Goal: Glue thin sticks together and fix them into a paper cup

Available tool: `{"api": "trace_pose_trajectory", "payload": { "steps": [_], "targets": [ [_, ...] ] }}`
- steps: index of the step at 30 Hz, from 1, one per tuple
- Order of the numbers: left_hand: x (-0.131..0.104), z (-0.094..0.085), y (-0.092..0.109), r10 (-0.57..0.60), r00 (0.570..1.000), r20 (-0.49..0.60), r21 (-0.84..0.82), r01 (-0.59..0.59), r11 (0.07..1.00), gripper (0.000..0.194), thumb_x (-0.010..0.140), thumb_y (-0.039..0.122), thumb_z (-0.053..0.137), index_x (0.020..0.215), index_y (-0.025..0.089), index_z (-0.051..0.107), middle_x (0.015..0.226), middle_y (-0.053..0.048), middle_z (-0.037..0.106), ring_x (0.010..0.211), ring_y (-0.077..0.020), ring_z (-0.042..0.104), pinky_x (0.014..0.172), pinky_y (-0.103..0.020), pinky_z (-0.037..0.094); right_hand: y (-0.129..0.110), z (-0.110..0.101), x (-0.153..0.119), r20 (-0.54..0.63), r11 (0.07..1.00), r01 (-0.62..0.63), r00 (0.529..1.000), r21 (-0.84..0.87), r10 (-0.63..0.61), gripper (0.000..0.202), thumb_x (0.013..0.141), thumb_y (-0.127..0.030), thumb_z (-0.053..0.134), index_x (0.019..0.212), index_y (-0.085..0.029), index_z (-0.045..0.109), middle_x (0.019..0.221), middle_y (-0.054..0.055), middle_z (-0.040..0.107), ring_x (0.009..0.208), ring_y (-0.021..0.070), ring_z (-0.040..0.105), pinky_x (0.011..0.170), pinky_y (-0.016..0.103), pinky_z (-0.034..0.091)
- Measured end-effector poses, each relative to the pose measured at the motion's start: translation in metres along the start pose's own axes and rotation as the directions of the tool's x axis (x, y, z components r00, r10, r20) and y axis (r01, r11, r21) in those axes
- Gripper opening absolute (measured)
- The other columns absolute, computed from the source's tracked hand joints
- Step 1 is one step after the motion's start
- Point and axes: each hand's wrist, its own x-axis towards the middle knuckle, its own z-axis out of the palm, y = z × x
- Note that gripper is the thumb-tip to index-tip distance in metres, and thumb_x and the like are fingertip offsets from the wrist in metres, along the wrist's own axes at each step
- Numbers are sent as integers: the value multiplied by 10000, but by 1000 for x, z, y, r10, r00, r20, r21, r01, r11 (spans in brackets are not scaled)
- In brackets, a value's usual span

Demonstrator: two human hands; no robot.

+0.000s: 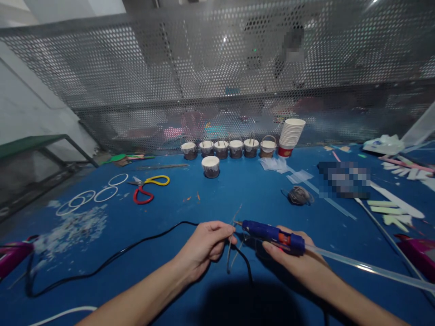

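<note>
My left hand (pixel 210 242) is closed, thumb and forefinger pinching a thin grey strand (pixel 229 258) that is bent and hangs below the fingers. Whether it is wire or stiff cord I cannot tell. In my right hand (pixel 295 260) is a blue glue gun (pixel 272 234), its metal tip pointing left, close to the strand by my left fingertips. A long clear glue stick (pixel 367 268) sticks out of the gun's rear to the right. Past my left hand runs a black cable (pixel 112 259) lying on the blue table (pixel 176 206).
Several small cups with white, dripping-look rims (pixel 220 149) line the back, one (pixel 210 167) standing forward. A paper cup stack (pixel 291 138) is beside them. Scissors (pixel 146 186) and white rings (pixel 106 194) lie left; a grey yarn ball (pixel 299 195) right. A perforated metal screen (pixel 204 77) rises behind.
</note>
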Motion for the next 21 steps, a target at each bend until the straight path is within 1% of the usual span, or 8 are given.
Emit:
{"api": "trace_pose_trajectory", "payload": {
  "steps": [3,8,12,16,21],
  "targets": [
    [0,-1,-1,3,1000,0,1,-3,1000,186,727,287,645,660,118,605,355,80,415,311,-17,192,385,-228,74,-2,-1,1,44,1000,-7,999,23,6,264,736,-386,508,541,-219,445,478,-23,469,428,125,434,417,254,372],
    [1,-1,-1,2,1000,-7,12,-1,1000,170,719,274,652,664,119,607,374,70,448,317,-15,194,385,-227,69,-1,-1,1,24,998,-28,999,48,27,261,749,-396,502,565,-216,456,486,-28,467,441,123,437,429,250,374],
    [1,-1,-2,4,1000,-3,12,-4,1000,173,720,276,651,664,119,605,374,72,445,316,-12,193,384,-226,65,-4,-3,1,45,1000,-10,999,22,9,265,748,-381,496,546,-219,443,478,-30,453,433,118,424,417,248,357],
    [0,-1,-1,7,1000,-9,11,-6,1000,190,722,287,651,651,119,602,355,83,412,312,-10,181,385,-226,63,-6,-4,1,75,1000,-10,997,4,10,265,732,-378,501,529,-223,426,462,-32,440,416,119,405,396,253,332],
    [0,0,1,-8,1000,-12,16,8,1000,192,719,281,656,634,119,600,345,83,402,309,-14,193,382,-223,75,0,-2,2,30,998,-46,999,35,44,273,735,-403,508,545,-219,441,476,-29,450,427,121,418,412,250,358]
  ]
}}
